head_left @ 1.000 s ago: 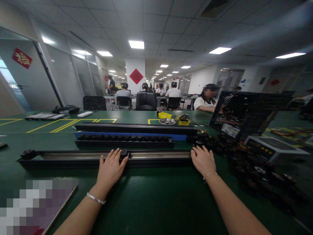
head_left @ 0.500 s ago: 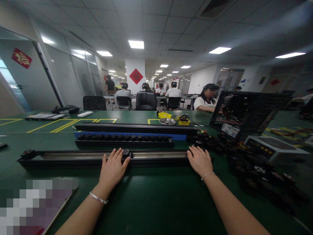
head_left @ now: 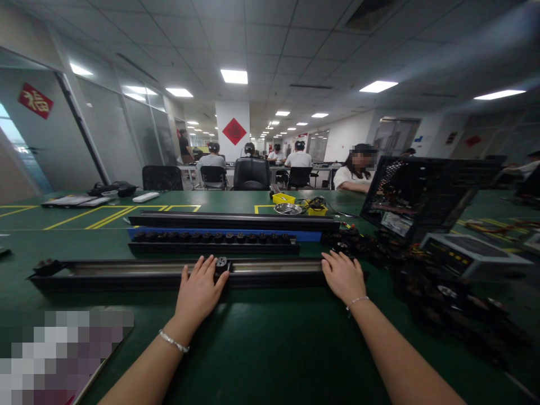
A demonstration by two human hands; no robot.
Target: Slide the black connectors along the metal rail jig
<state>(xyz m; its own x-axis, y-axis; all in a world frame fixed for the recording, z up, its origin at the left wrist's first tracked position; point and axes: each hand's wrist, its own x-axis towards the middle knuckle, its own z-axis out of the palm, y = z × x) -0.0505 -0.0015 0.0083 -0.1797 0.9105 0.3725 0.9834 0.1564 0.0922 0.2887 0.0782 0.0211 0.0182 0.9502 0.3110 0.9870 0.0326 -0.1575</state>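
A long black rail (head_left: 139,275) with a metallic inner channel lies across the green table. My left hand (head_left: 201,287) rests over its middle, thumb and fingers around a small round black part (head_left: 223,264) that sits in the channel. On the rail's right end lies my right hand (head_left: 345,277), its fingers spread and nothing visible in them. Behind is a shorter black rail (head_left: 211,247) with a row of several black round parts (head_left: 230,237), beside a blue strip (head_left: 312,236). Another black rail (head_left: 236,220) lies farther back.
At the right are an open computer case (head_left: 405,191), a power supply unit (head_left: 472,253) and a heap of black parts (head_left: 447,298). Yellow trays (head_left: 283,198) and a metal dish (head_left: 288,208) stand behind. A person (head_left: 356,171) sits across the table.
My left hand and the small black part have shifted slightly to the right along the rail. My right hand has stayed nearly in place.
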